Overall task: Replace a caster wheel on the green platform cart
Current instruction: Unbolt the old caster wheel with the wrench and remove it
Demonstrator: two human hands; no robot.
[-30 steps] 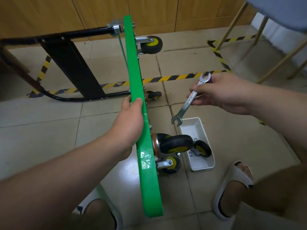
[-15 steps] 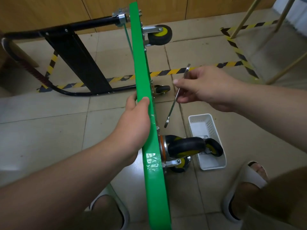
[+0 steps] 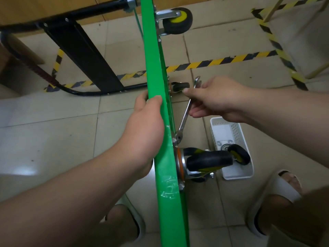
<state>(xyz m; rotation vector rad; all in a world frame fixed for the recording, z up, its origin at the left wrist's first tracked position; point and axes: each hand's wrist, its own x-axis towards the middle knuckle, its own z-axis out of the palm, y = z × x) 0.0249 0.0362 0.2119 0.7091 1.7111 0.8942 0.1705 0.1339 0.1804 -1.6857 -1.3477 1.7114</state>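
Note:
The green platform cart (image 3: pixel 153 72) stands on its side edge, underside facing right. My left hand (image 3: pixel 144 125) grips its top edge near the middle. My right hand (image 3: pixel 217 98) holds a silver open-end wrench (image 3: pixel 186 118), whose lower jaw sits at a bolt on the mounting plate just above the near caster (image 3: pixel 208 160), a black wheel with a yellow hub. Another caster (image 3: pixel 178 19) is at the far end, and a small one (image 3: pixel 179 86) shows behind the wrench.
A white plastic basket (image 3: pixel 231 129) on the tiled floor, right of the near caster, holds a spare caster (image 3: pixel 238 155). The black folded cart handle (image 3: pixel 83 54) lies to the left. Yellow-black tape marks the floor. My feet in white slippers flank the cart.
My right hand has brought the wrench down and leftward, from held free in the air to its jaw at the bolt beside the near caster. The left hand keeps gripping the cart edge.

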